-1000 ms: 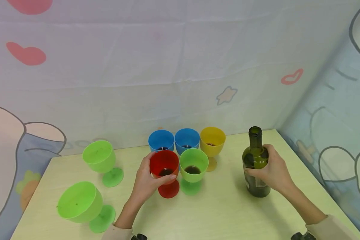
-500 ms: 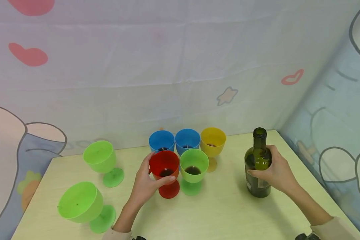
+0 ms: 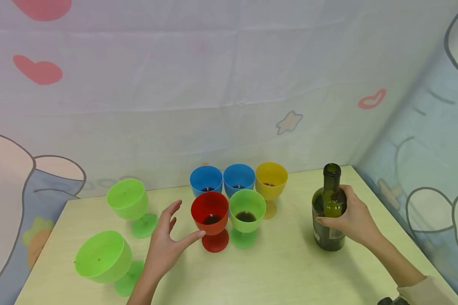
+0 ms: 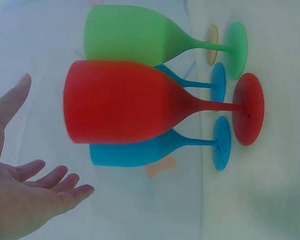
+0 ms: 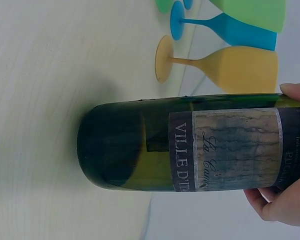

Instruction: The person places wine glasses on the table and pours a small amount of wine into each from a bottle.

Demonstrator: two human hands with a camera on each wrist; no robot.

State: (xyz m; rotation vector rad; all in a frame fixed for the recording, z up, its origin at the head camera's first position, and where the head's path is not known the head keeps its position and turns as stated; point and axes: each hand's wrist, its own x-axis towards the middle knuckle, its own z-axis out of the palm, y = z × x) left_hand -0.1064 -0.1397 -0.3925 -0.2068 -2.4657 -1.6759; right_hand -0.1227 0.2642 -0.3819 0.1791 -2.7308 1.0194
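A red plastic goblet (image 3: 216,228) stands upright on the table with dark liquid in it. Just left of it is my left hand (image 3: 166,243), thumb and fingers spread and holding nothing; the left wrist view shows the fingers (image 4: 55,180) apart from the goblet's bowl. My right hand (image 3: 353,218) grips the upper body of a green glass wine bottle (image 3: 325,237), which stands upright on the table's right side. Its label (image 5: 235,150) shows in the right wrist view, with some dark liquid at the bottom.
Beside the red goblet stands a light green goblet (image 3: 248,224). Behind them are two blue goblets (image 3: 202,186) (image 3: 234,186) and a yellow goblet (image 3: 272,192), also with dark liquid. Two more green goblets (image 3: 131,209) (image 3: 116,271) stand at the left. A printed cloth (image 3: 229,84) hangs behind.
My left hand has let go of the red goblet and moved back to the left. The right hand's bottle, tilted slightly left earlier, now stands upright a little farther right.
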